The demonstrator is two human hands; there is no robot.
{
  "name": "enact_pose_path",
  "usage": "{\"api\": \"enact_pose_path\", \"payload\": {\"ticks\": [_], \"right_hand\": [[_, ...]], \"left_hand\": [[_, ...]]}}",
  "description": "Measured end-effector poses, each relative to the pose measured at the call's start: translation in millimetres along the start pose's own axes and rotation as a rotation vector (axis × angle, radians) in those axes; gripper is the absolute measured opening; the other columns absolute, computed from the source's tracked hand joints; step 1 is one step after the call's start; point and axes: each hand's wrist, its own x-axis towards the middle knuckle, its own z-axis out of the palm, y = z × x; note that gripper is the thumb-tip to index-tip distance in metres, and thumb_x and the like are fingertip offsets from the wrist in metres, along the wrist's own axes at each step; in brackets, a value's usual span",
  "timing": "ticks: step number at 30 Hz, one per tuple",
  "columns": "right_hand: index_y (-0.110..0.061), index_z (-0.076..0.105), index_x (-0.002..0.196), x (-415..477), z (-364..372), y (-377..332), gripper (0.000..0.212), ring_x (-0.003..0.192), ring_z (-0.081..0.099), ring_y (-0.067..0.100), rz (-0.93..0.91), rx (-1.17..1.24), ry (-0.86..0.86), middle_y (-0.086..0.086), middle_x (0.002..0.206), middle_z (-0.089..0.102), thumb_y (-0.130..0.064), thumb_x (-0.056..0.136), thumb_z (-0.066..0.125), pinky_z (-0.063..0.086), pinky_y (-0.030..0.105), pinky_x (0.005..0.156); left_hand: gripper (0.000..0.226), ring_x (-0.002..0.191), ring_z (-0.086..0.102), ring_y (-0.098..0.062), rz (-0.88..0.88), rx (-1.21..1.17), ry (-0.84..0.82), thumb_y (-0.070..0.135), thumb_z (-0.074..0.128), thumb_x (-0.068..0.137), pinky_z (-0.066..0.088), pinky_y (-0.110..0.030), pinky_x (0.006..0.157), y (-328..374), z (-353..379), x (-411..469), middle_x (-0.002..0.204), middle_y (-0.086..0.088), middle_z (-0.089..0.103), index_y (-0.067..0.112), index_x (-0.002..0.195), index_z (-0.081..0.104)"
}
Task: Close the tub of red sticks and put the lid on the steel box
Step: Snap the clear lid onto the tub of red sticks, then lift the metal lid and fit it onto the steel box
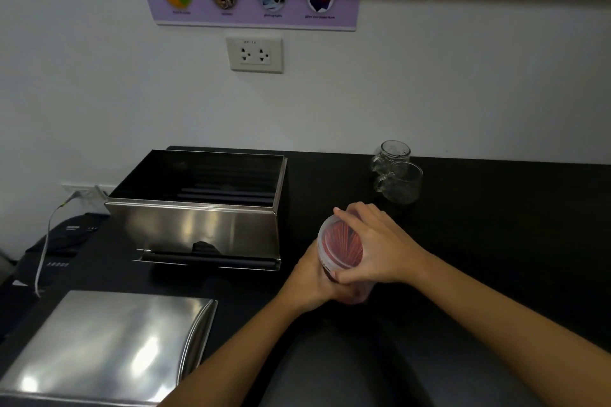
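A clear plastic tub of red sticks (pixel 339 246) is held tilted above the black table, its translucent lid facing me. My left hand (pixel 315 281) wraps around the tub's body from below. My right hand (pixel 373 244) lies over the lid, fingers spread along its rim. The steel box (pixel 198 205) stands open at the left, its inside dark. Its flat steel lid (pixel 109 344) lies on the table in front of the box, near the front left edge.
Two glass mugs (pixel 396 175) stand at the back right by the wall. A white cable (pixel 46 241) hangs from a wall socket at the left over a dark device (pixel 59 248). The black table (pixel 496 208) stretches to the right.
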Motion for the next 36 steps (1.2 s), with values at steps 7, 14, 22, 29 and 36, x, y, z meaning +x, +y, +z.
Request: {"api": "enact_pose_path", "payload": {"ticks": [7, 14, 22, 29, 36], "right_hand": [[-0.029, 0.013, 0.141, -1.8, 2.2, 3.1, 0.106, 0.125, 0.024, 0.013, 0.029, 0.022, -0.010, -0.003, 0.140, 0.025, -0.077, 0.056, 0.055, 0.018, 0.025, 0.096], [-0.034, 0.012, 0.140, -5.0, -2.7, 4.8, 0.115, 0.129, 0.023, 0.018, 0.115, 0.124, -0.063, -0.005, 0.145, 0.015, -0.087, 0.046, 0.049, 0.028, 0.036, 0.098], [-0.025, 0.034, 0.135, -13.8, -21.2, -5.7, 0.063, 0.127, 0.028, 0.010, 0.047, 0.261, 0.184, -0.004, 0.138, 0.030, -0.050, 0.080, 0.053, 0.027, 0.027, 0.096], [-0.024, 0.046, 0.126, -15.5, -24.9, -38.6, 0.043, 0.114, 0.035, 0.005, -0.002, 0.345, 0.230, -0.006, 0.120, 0.041, -0.033, 0.085, 0.054, 0.028, 0.023, 0.091], [-0.024, 0.051, 0.122, -17.6, -6.6, -77.2, 0.038, 0.109, 0.033, 0.001, 0.052, 0.292, 0.288, -0.005, 0.123, 0.043, -0.033, 0.085, 0.055, 0.024, 0.021, 0.090]], "left_hand": [[0.094, 0.118, 0.050, 0.000, -0.007, 0.014, -0.023, 0.020, 0.085, 0.056, 0.041, -0.011, 0.092, 1.4, -1.0, -4.7, 0.125, 0.015, 0.052, 0.050, 0.126, 0.031], [0.086, 0.123, 0.047, -0.008, -0.159, 0.095, -0.022, 0.041, 0.082, 0.057, 0.043, -0.027, 0.101, 3.6, -15.4, -22.1, 0.134, 0.009, 0.046, 0.041, 0.130, 0.035], [0.074, 0.119, 0.048, -0.008, -0.299, 0.263, 0.103, 0.037, 0.073, 0.072, 0.036, -0.026, 0.104, 5.9, -38.2, -70.8, 0.129, 0.000, 0.052, 0.023, 0.136, 0.038], [0.038, 0.106, 0.057, -0.012, -0.241, 0.313, 0.170, 0.020, 0.068, 0.081, 0.043, -0.023, 0.096, 18.8, -62.3, -102.0, 0.106, 0.006, 0.055, 0.018, 0.118, 0.059], [0.031, 0.100, 0.055, -0.008, -0.126, 0.399, 0.040, 0.018, 0.066, 0.083, 0.040, -0.008, 0.085, 3.7, -102.4, -101.2, 0.105, 0.006, 0.053, 0.019, 0.114, 0.061]]}}
